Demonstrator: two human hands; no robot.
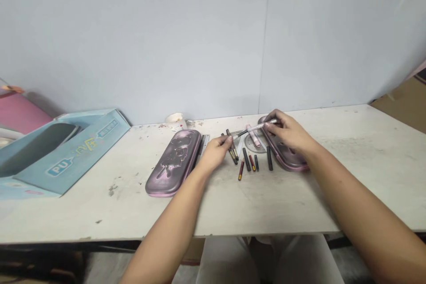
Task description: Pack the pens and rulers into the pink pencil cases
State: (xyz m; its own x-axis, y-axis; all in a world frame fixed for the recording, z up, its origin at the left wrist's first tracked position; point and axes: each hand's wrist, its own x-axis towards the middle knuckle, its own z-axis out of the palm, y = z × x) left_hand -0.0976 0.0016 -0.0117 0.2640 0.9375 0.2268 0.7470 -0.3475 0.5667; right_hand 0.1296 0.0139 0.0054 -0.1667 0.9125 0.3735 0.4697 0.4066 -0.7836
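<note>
**Left hand** point(215, 151): narrow, fingers curled, the tips at a black pen point(232, 148); whether they grip it cannot be told from this view

**Right hand** point(285, 130): narrow, closed around a transparent pen point(257, 128) with a metal tip, held roughly level above the loose items, its lower end pointing toward the left hand

**Between the hands:** a pink highlighter point(253, 135), a transparent round protractor point(253, 143) and a transparent set square point(240, 140), overlapping in a small heap; just nearer the person, a thick black marker point(246, 159), a red-and-black pen point(241, 171) and two short dark pens point(254, 163), all lying loose

**Under the right hand:** a mauve hard pencil case point(286, 157), its near end showing beneath the palm, with a black marker point(269, 158) just beside its left edge

**Just left of the left hand:** a second mauve pencil case point(173, 163), printed with a dripping figure, and a ruler point(203, 145) alongside it

**Well left of the left hand:** a pale blue printed cardboard box point(63, 155) – a pink board point(20, 113) behind it

**Beyond the hands:** a small white cup-shaped object point(173, 118)

**Beneath everything:** a scuffed white table point(333, 186), marked with specks and stains
</note>
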